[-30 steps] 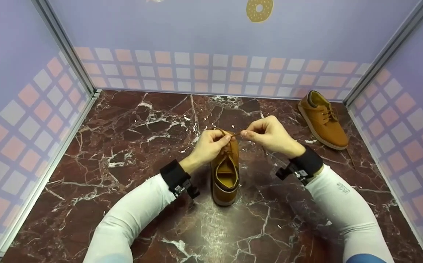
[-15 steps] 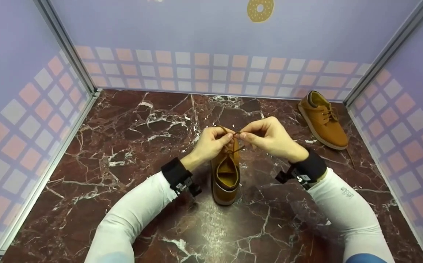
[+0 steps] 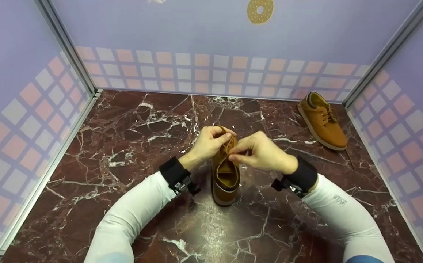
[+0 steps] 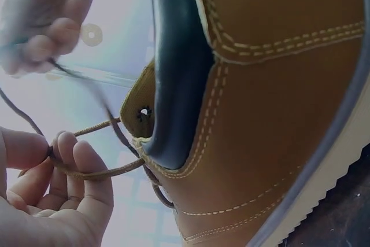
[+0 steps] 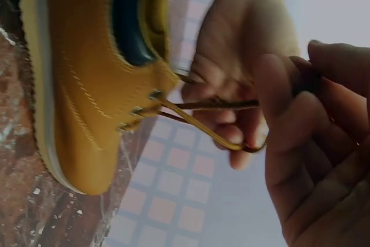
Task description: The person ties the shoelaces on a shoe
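The lace (image 4: 124, 170) looks light and limp, best held near the shoe (image 3: 224, 196); left hand (image 3: 208, 143) and right hand (image 3: 260, 151) pinch it.

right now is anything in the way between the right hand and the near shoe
Nothing visible: only the lace, pinched by the right hand, runs between it and the near shoe. The other shoe stands well aside.
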The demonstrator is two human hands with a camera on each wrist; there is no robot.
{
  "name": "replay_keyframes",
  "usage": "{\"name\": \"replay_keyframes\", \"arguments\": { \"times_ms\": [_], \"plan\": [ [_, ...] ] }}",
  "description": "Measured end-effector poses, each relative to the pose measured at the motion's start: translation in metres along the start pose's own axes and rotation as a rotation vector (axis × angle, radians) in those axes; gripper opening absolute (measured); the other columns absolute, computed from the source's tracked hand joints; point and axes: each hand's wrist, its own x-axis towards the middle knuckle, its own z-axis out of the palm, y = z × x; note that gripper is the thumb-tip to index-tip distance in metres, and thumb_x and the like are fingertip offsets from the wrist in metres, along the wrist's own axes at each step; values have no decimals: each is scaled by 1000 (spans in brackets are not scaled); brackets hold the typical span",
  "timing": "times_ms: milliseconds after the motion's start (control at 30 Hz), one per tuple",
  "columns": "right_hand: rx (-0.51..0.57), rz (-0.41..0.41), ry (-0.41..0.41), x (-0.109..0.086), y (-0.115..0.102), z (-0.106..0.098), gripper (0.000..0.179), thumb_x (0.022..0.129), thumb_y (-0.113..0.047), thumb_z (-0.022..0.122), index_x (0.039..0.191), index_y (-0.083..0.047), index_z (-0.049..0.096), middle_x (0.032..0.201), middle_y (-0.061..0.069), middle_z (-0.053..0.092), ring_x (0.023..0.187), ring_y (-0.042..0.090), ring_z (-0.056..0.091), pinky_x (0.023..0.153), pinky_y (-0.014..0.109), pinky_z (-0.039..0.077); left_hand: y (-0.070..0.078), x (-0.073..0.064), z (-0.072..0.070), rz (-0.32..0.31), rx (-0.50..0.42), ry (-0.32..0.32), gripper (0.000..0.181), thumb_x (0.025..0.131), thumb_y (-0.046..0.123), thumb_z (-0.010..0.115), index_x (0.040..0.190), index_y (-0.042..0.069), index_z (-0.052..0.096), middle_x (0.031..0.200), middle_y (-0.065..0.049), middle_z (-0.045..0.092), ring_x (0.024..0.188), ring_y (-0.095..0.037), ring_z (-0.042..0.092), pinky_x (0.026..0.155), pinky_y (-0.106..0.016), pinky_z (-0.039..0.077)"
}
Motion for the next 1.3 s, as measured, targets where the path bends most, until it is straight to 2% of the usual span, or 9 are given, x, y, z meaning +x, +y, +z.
{"name": "replay_keyframes", "arguments": {
  "times_ms": [233, 367, 467, 567, 700, 800, 933, 1133, 1300],
  "plan": [
    [-173, 6, -54, -1, 11, 19, 7, 99, -14, 85, 100, -8, 88, 93, 7, 87, 73, 20, 79, 71, 37, 68, 1, -1, -1, 2, -8, -4, 20, 107, 5, 69, 117, -7, 81, 118, -24, 84, 91, -5, 73, 82, -19, 60],
    [-151, -15, -10, -3, 18, 22, 14, 96, -14, 82, 106, -6, 87, 98, 8, 87, 75, 23, 80, 70, 35, 67, -1, -3, -1, 5, -16, -1, 20, 107, 4, 69, 117, -8, 81, 120, -25, 83, 91, -3, 72, 82, -18, 59],
    [-88, -25, 79, -5, 22, 19, 19, 93, -9, 76, 108, -5, 86, 100, 9, 88, 75, 22, 81, 70, 33, 67, -2, -4, -3, -4, -25, -2, 20, 107, 3, 68, 117, -8, 81, 110, -20, 85, 83, -4, 70, 75, -19, 58],
    [-42, 60, 191, -4, 28, 12, 18, 94, -4, 72, 104, -2, 86, 97, 13, 88, 72, 19, 78, 69, 28, 66, -2, -4, -5, -21, -57, -4, 21, 107, 3, 66, 117, -9, 80, 91, -7, 82, 71, -6, 66, 65, -19, 56],
    [34, 304, 244, -1, 44, 8, 12, 98, -5, 76, 99, -2, 87, 90, 17, 86, 63, 6, 67, 62, 16, 55, -3, -5, -6, -42, -105, -10, 22, 107, 2, 65, 118, -11, 79, 78, 8, 74, 65, -7, 64, 60, -19, 56],
    [141, 428, 199, 1, 60, 10, 12, 101, -6, 77, 100, -1, 87, 93, 23, 85, 63, -1, 64, 60, 12, 51, -5, -6, -6, -45, -127, -22, 22, 107, 1, 64, 117, -12, 79, 77, 8, 75, 66, -8, 66, 61, -20, 57],
    [270, 470, 126, 6, 79, 16, 13, 102, -3, 75, 101, 6, 85, 91, 25, 83, 61, -2, 63, 55, 13, 49, -4, -7, -4, -36, -142, -36, 22, 106, 0, 64, 116, -13, 78, 78, 8, 76, 67, -8, 68, 61, -20, 58],
    [391, 530, -30, 17, 88, 16, 13, 98, 0, 72, 92, 4, 83, 70, -4, 78, 51, 1, 60, 47, 15, 44, 1, -9, -3, -38, -128, -44, 22, 105, 0, 65, 117, -12, 79, 77, 9, 77, 66, -8, 67, 61, -20, 59],
    [484, 563, -176, 24, 93, 14, 8, 94, -1, 79, 99, 2, 85, 72, -10, 80, 56, 1, 67, 52, 16, 50, 1, -9, -3, -34, -118, -58, 20, 105, 0, 66, 115, -12, 79, 81, 9, 79, 66, -7, 68, 63, -20, 60]
  ]
}}
